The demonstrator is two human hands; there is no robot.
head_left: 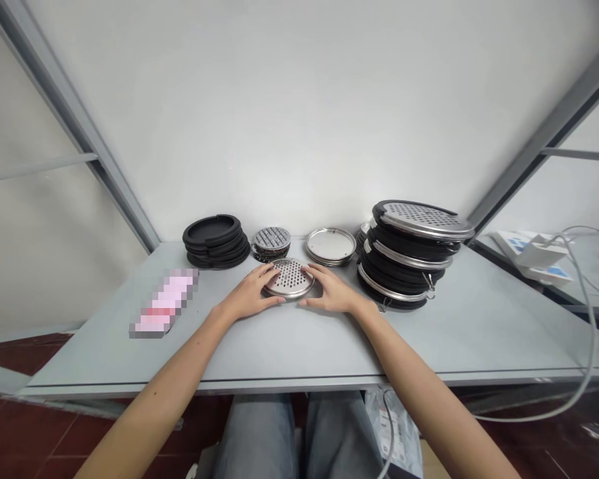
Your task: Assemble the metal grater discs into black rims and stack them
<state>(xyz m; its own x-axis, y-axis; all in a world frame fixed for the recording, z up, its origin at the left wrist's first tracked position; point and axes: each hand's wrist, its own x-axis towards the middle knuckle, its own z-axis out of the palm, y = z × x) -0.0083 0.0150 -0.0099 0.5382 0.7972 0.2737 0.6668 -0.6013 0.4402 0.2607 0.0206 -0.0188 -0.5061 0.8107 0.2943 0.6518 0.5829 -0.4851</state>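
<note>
A round metal disc with rows of punched holes lies on the grey table between my hands. My left hand grips its left edge, fingers on top and thumb at the near side. Its right edge is held by my right hand in the same way. Just behind stands a short stack of round metal grater plates. Smooth silver round plates are piled behind my right hand. Black ring-shaped pieces are stacked at the back left.
At the right rises a tall, leaning stack of black rings and perforated metal discs with wire clasps. A pixelated pink object lies on the left of the table. A white cable hangs at the right, near a white box.
</note>
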